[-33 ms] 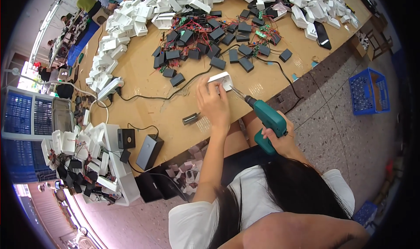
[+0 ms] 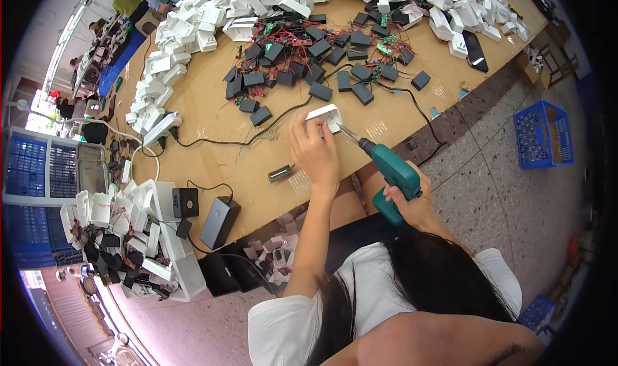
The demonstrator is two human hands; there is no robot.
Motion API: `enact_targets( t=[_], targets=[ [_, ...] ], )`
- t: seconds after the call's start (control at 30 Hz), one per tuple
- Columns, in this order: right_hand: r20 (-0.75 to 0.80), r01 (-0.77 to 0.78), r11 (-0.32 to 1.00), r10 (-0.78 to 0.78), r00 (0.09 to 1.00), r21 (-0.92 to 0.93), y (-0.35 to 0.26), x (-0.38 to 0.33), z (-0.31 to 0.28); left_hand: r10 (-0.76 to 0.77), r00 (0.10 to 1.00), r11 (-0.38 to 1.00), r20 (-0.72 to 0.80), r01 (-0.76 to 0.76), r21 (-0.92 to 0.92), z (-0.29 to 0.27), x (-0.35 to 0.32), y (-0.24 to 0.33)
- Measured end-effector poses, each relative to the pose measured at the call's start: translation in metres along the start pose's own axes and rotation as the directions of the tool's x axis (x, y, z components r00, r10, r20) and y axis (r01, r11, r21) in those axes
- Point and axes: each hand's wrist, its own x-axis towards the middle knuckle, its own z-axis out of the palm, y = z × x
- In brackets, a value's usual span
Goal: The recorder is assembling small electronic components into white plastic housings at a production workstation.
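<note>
My left hand (image 2: pixel 314 152) grips a small white plastic housing (image 2: pixel 333 116) at its left side, close to the table's near edge. The housing's hollow side faces up and partly toward me; my fingers cover part of it. In my right hand (image 2: pixel 414 205) is a green cordless screwdriver (image 2: pixel 393 170), pistol-shaped, with fingers wrapped round its handle. Its thin metal bit points up and left at the housing's right end. Whether the bit touches a screw there is too small to tell. A short dark cylinder with a metallic look (image 2: pixel 280 173) lies left of my left wrist.
Black boxes with red wires and green boards (image 2: pixel 302 60) cover the middle of the table (image 2: pixel 219 115). White housings (image 2: pixel 193 28) are heaped behind and left. A black cable (image 2: pixel 277 122) crosses the tabletop. Phone (image 2: pixel 474 50) at far right, filled white bin (image 2: pixel 183 272) left, blue crate (image 2: pixel 544 135) on the floor.
</note>
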Motion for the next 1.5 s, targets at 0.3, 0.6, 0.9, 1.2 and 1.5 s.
enact_targets(
  t=[0.3,0.6,0.9,1.2,1.5],
  targets=[
    [-0.082,0.057,0.989,-0.068,0.994,-0.137,0.009,0.04,0.045,-0.009,1.0,1.0,-0.02,0.009,0.017,0.015,0.005,-0.025],
    [-0.105,0.033,0.991,-0.047,0.993,-0.133,0.013,0.045,0.068,-0.014,1.0,1.0,-0.027,0.014,0.008,0.012,0.007,-0.041],
    [-0.115,0.023,0.988,-0.041,0.992,-0.152,0.02,0.043,0.081,-0.036,0.999,0.999,-0.025,0.036,0.006,0.01,0.007,-0.048],
    [-0.112,0.026,0.985,-0.045,0.993,-0.168,0.017,0.044,0.088,-0.037,0.999,0.999,-0.027,0.038,0.006,0.009,0.007,-0.053],
    [-0.1,0.118,0.964,-0.145,0.984,-0.238,0.016,0.05,0.091,-0.011,0.998,0.999,-0.054,0.013,0.041,0.009,0.006,-0.058]
  ],
)
